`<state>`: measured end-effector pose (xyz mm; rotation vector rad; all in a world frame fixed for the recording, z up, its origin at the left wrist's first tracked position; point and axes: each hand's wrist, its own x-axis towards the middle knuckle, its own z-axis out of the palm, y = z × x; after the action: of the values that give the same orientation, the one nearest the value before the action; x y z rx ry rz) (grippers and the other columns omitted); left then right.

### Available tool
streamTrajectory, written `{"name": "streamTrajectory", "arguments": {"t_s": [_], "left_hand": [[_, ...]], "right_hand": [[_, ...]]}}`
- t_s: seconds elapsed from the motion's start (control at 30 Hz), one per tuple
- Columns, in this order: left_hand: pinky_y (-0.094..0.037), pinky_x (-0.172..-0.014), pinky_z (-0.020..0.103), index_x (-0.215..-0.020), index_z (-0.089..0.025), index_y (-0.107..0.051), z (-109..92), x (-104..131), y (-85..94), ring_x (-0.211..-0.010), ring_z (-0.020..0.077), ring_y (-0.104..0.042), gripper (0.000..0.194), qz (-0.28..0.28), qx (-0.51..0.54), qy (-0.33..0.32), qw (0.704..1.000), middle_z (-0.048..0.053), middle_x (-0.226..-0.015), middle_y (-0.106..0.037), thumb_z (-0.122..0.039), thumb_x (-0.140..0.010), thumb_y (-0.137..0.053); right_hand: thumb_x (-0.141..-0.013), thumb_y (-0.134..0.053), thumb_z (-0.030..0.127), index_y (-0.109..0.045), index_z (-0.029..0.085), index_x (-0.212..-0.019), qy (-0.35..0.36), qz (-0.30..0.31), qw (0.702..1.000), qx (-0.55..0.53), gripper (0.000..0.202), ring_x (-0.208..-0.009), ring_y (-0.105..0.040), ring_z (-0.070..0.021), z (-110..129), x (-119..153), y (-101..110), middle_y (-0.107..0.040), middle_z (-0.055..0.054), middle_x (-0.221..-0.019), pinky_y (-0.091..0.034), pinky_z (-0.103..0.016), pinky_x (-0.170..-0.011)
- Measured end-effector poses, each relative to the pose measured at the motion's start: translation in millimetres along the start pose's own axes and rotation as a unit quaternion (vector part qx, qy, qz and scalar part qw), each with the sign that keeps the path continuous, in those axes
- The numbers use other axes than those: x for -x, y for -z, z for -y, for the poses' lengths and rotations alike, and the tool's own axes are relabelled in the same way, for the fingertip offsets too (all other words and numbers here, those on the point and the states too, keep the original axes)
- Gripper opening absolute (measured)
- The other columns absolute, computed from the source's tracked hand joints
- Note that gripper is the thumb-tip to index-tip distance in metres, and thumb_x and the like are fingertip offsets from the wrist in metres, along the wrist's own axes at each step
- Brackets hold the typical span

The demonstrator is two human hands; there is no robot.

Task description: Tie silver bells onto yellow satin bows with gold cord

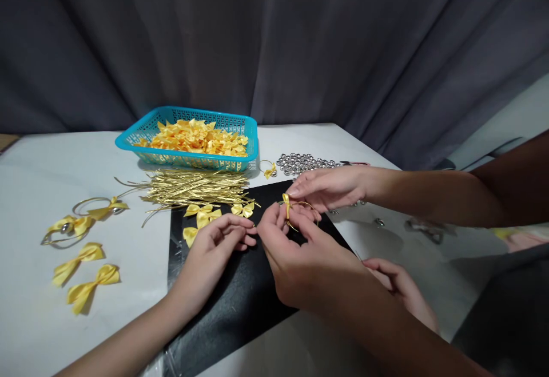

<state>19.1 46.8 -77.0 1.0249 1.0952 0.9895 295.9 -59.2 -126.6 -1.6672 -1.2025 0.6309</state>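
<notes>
My left hand (221, 245) hovers over a black mat (240, 302), its fingers loosely bent and apart, beside several yellow ribbon bows (201, 217). Partly covered by another person's forearm, my right hand (401, 288) has its fingers curled. A thin strip shows at its fingertips, too small to name. Between the two, the other person's hands (300, 245) (330, 188) reach in from the right. They pinch a yellow bow (287, 205) on a loop of gold wire (306, 204).
A blue basket (253, 137) of yellow bows stands at the back. Before it lies a pile of gold ties (197, 188). Silver bells (300, 163) are heaped at right. Bows and belled loops (100, 208) lie at left. A dark curtain (257, 39) hangs behind.
</notes>
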Motion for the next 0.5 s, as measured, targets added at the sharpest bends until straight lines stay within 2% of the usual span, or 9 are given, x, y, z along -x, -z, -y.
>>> {"name": "streamTrajectory", "arguments": {"t_s": [0.27, 0.5], "left_hand": [[-0.048, -0.065, 0.02, -0.076, -0.016, -0.068, 3, -1, 0.0, -0.066, 0.0115, -0.063, 0.009, -0.003, 0.02, 0.001, 1.0, 0.001, -0.075, -0.072, -0.025, -0.074, -0.065], [-0.048, -0.063, 0.019, -0.074, -0.016, -0.068, 0, 0, -1.8, -0.064, 0.0105, -0.062, 0.009, -0.007, 0.028, 0.003, 1.0, -0.001, -0.071, -0.07, -0.025, -0.072, -0.066]], "right_hand": [[-0.078, -0.058, 0.043, -0.057, 0.028, -0.094, -0.018, -0.036, 0.999, 0.026, 0.022, -0.062, -0.064, -0.0198, 17, 8, -15, -0.067, -0.001, -0.082, -0.05, -0.027, -0.046], [-0.077, -0.059, 0.044, -0.058, 0.027, -0.093, 0.028, 0.004, 1.0, 0.005, 0.023, -0.059, -0.063, -0.0194, 7, 1, -6, -0.066, -0.001, -0.078, -0.048, -0.025, -0.043]]}}
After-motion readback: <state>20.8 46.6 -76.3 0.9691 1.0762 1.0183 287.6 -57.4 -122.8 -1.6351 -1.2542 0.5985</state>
